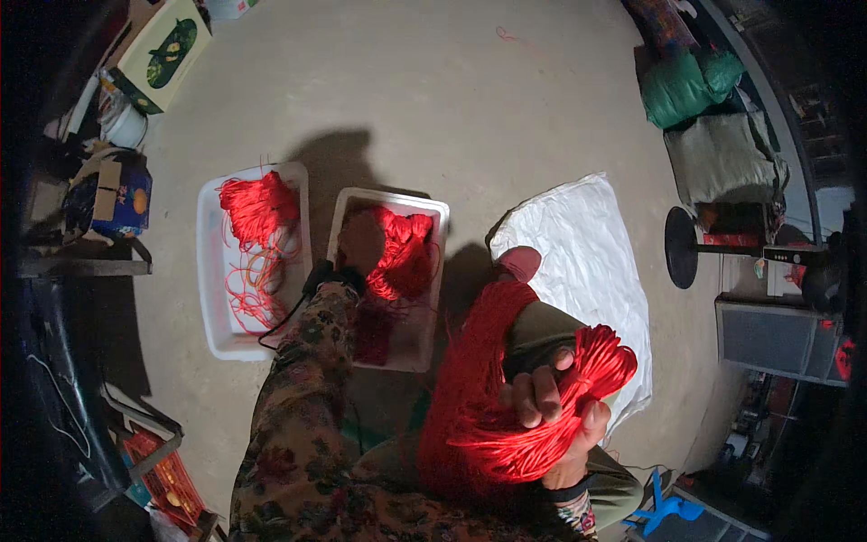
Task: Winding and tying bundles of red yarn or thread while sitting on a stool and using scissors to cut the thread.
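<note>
My right hand [542,397] is wrapped round a looped hank of red cord [515,443], its fingers curled over the strands and thumb below. One looped end [603,361] fans out past the fingers. More red cord [479,352] drapes over my bent right leg. My left arm, in a floral sleeve [302,370], stretches forward to the middle white tray [440,298]. Past the dark wristband, my left hand [361,242] is a shadowed brown shape over that tray. Its fingers cannot be made out. Beside it lies a red cord bundle [402,253].
A second white tray [209,271] on the left holds a red bundle [259,208] and loose tangled strands. A white sheet [587,244] lies on the floor at right. Boxes [122,194] line the left side; a green sack [677,90] and grey bag [722,158] stand far right.
</note>
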`<state>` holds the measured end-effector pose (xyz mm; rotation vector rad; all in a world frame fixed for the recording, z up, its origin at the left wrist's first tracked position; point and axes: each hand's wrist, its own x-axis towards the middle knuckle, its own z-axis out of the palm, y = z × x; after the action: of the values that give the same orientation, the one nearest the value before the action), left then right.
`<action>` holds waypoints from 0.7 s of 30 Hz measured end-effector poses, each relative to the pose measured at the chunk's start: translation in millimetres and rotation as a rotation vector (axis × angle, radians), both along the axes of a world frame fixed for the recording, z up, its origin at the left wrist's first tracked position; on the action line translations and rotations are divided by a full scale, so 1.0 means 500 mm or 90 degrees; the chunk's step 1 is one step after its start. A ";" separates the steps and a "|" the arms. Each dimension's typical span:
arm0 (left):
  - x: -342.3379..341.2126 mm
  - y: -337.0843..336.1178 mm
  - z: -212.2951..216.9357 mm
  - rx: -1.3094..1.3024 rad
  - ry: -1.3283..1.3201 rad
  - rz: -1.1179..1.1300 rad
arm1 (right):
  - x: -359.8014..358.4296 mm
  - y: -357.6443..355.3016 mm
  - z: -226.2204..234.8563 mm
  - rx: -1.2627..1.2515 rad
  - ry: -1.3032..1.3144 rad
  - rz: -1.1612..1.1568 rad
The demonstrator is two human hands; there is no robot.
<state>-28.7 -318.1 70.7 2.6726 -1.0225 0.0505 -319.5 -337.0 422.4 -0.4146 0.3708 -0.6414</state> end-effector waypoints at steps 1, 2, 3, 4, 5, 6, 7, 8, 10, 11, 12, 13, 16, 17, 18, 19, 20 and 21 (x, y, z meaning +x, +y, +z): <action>0.001 0.005 -0.007 -0.007 -0.032 -0.005 | 0.001 0.001 -0.002 0.004 0.006 0.000; 0.003 0.010 -0.013 -0.014 -0.066 -0.009 | 0.003 0.002 -0.005 0.006 0.005 -0.001; 0.007 0.014 -0.016 -0.011 -0.068 -0.010 | 0.006 0.003 -0.007 0.012 -0.005 0.005; -0.004 0.000 -0.008 0.031 -0.036 0.023 | 0.000 0.000 -0.006 0.012 -0.010 0.004; -0.014 -0.012 0.010 0.072 -0.003 0.057 | -0.004 -0.003 -0.006 0.008 -0.005 -0.002; -0.022 -0.019 0.030 0.068 0.001 0.051 | -0.008 -0.006 -0.008 0.003 -0.008 0.006; -0.022 -0.019 0.057 0.062 0.078 0.066 | -0.011 -0.008 -0.011 0.000 -0.016 0.016; -0.023 -0.019 0.086 0.055 0.154 0.081 | -0.013 -0.009 -0.011 -0.002 -0.017 0.013; -0.029 0.004 0.129 -0.027 0.080 0.054 | -0.012 -0.004 -0.010 -0.004 0.004 0.018; -0.033 0.020 0.153 -0.107 0.011 0.027 | -0.017 -0.007 -0.016 -0.007 0.009 0.038; -0.032 0.034 0.178 -0.107 0.008 0.027 | -0.017 -0.002 -0.012 -0.007 0.006 0.038; -0.030 0.048 0.210 -0.139 0.046 -0.013 | -0.013 0.001 -0.006 -0.040 0.084 0.034; -0.048 0.085 0.365 -0.251 0.269 -0.078 | 0.004 0.003 0.003 -0.111 0.209 0.016; -0.067 0.095 0.426 -0.324 0.456 -0.099 | 0.009 0.008 0.004 -0.122 0.285 -0.004; -0.090 0.101 0.474 -0.310 0.503 -0.089 | 0.010 0.012 0.006 -0.134 0.361 -0.025; -0.104 0.120 0.524 -0.291 0.535 -0.068 | 0.016 0.020 0.000 -0.140 0.359 -0.034; -0.131 0.119 0.547 -0.332 0.547 -0.154 | 0.013 0.025 -0.006 -0.143 0.361 -0.033; -0.155 0.118 0.579 -0.371 0.550 -0.238 | 0.013 0.030 -0.005 -0.146 0.388 -0.047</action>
<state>-106.3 -258.9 360.1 1.6583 -0.9662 -0.6978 -313.2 -322.1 419.8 -0.8218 0.8997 -0.6224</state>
